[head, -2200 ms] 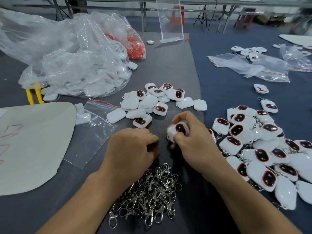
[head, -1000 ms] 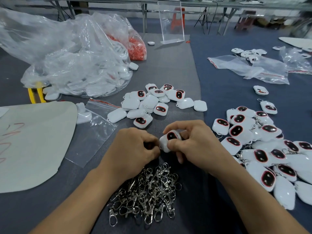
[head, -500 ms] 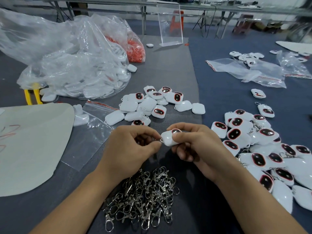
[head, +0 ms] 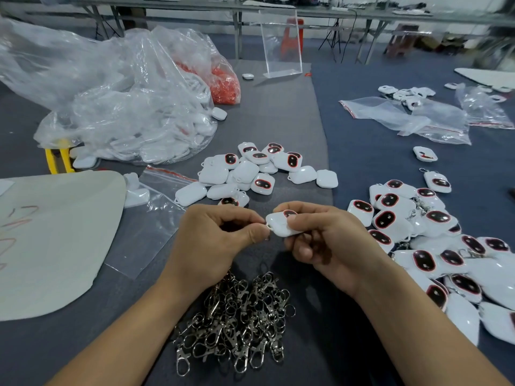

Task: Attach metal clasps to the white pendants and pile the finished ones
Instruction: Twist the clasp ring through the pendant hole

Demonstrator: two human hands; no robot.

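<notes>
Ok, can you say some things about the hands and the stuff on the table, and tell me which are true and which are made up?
1. The right hand holds a white pendant. True.
2. The metal clasps lie heaped nearer the person than the hands. True.
3. The bag of red bits sits on the right. False: it sits at the back left.
4. The left hand hangs open and idle. False: it pinches the pendant's end.

Nothing written can be read anywhere: the only marks are red strokes (head: 22, 211) on the pale sheet (head: 61, 246) at the left, too scrawled to make out.
</notes>
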